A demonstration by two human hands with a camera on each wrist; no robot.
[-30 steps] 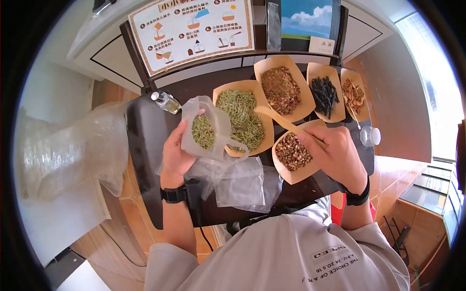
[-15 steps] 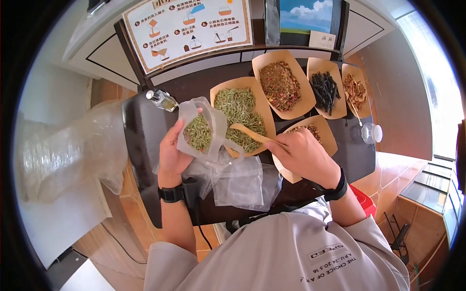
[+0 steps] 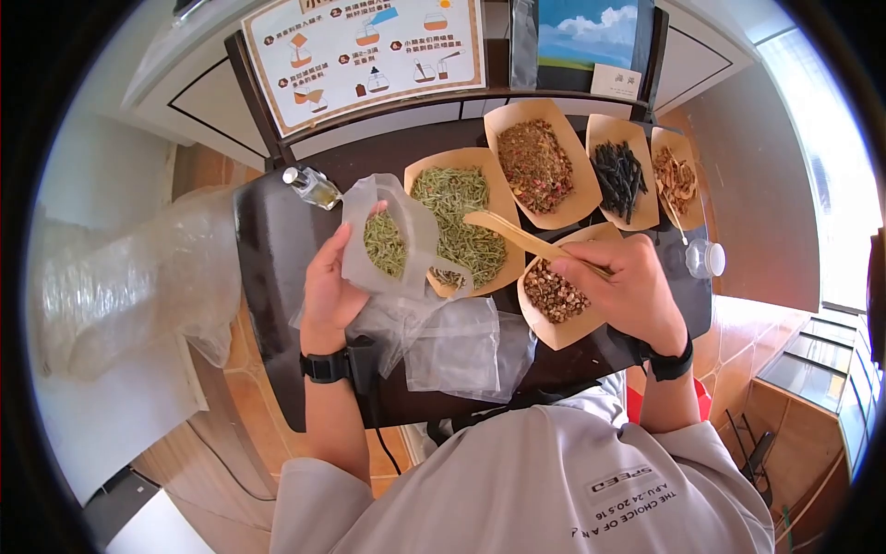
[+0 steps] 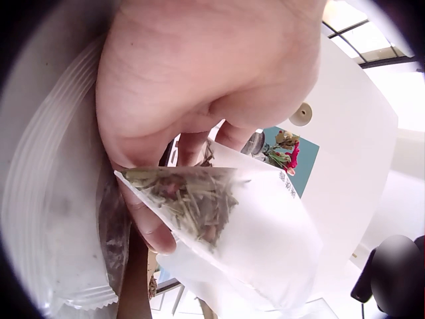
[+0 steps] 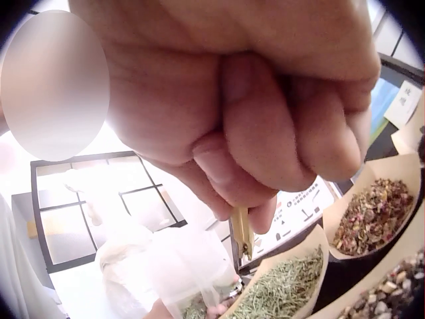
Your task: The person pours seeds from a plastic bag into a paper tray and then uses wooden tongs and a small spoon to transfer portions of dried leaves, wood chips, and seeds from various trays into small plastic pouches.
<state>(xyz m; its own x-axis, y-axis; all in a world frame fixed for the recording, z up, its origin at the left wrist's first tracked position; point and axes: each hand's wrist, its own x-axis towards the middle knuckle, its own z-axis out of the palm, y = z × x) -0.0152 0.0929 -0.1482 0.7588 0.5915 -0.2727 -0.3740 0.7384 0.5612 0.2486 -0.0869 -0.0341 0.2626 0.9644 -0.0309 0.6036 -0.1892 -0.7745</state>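
My left hand (image 3: 334,288) holds a translucent pouch (image 3: 420,220) with its mouth spread wide. Dried green needle-like herbs (image 3: 385,247) lie inside, and in the left wrist view they fill one corner of the pouch (image 4: 282,246). With thumb and curled fingers, my right hand (image 3: 629,288) grips a wooden spoon (image 3: 517,237) by its handle. The spoon's head is over a paper tray (image 3: 507,198) of the same green herbs, right of the pouch. Below the right hand sits a paper tray (image 3: 580,334) of brown-white chopped pieces, partly covered by the hand.
Paper trays of reddish-brown mix (image 3: 535,166), black strips (image 3: 618,175) and tan shavings (image 3: 676,175) stand at the back. A glass bottle (image 3: 314,187) lies left, a small clear jar (image 3: 704,258) right. Flat mesh bags (image 3: 452,355) lie near the front edge. An instruction board (image 3: 365,60) leans behind.
The spoon dipped left and toward me over the green herbs, then moved back right and away with my right hand. The left hand and pouch have barely shifted.
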